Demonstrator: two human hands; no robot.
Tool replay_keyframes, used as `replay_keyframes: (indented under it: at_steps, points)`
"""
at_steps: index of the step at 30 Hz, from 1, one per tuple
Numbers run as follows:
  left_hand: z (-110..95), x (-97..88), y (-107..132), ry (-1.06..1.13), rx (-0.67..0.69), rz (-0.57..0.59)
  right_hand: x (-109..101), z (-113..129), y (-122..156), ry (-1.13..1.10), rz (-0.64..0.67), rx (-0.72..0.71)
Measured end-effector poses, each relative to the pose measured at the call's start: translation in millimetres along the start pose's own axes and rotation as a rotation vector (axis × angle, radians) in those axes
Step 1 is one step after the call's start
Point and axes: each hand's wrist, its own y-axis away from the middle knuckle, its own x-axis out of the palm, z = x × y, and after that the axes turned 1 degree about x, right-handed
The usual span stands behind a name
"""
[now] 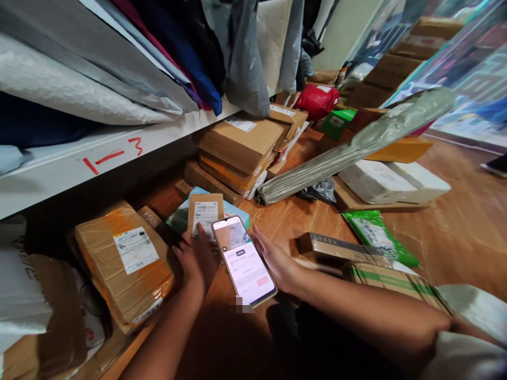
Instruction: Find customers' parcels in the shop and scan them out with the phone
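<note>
Head view: a small flat brown cardboard parcel [205, 211] with a white shipping label is seen lying on a teal soft packet [180, 217] on the wooden plank floor [455, 232], just below the white shelf board marked 1-3 in red [79, 163].

The left hand [196, 261] is laid over the parcel's near edge, fingers spread on the cardboard rather than closed round it. The right hand [279, 264] is clamped on a slim smartphone with a lit white screen [244, 262], gripped by its long sides and tilted towards the label. The two hands are kept close but apart.

At 9 o'clock from the left hand, a large tape-wrapped brown cardboard box [124, 261] is seen. At 1 o'clock from the phone, a long grey-green plastic-wrapped roll [356, 145] is propped across stacked cartons. At 3 o'clock lies a green plastic mailer bag [376, 235].

The parcel is judged light and stiff, its taped faces somewhat slick, so it is best pinched by its two long edges, with the label kept uncovered. The phone is judged smooth and breakable, and is best held by its edges.
</note>
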Motion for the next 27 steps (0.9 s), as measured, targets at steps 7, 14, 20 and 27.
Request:
replay_keyframes:
  at_steps: [7, 14, 20, 27]
  points:
    - [-1.9, 0.4, 4.5, 0.002, 0.021, 0.011, 31.2, -5.1, -17.1, -0.043, 0.093, -0.194]
    - [2.4, 0.9, 4.6, 0.016, 0.055, 0.093, 43.5, -12.3, -31.7, -0.067, 0.135, -0.279]
    - [4.3, 17.6, 3.4, 0.009, 0.052, 0.091, 46.8, -11.7, -29.7, -0.063, 0.139, -0.289]
    - [5.7, 11.4, 2.9, -0.014, 0.06, 0.121, 45.6, -13.2, -28.9, -0.067, 0.137, -0.308]
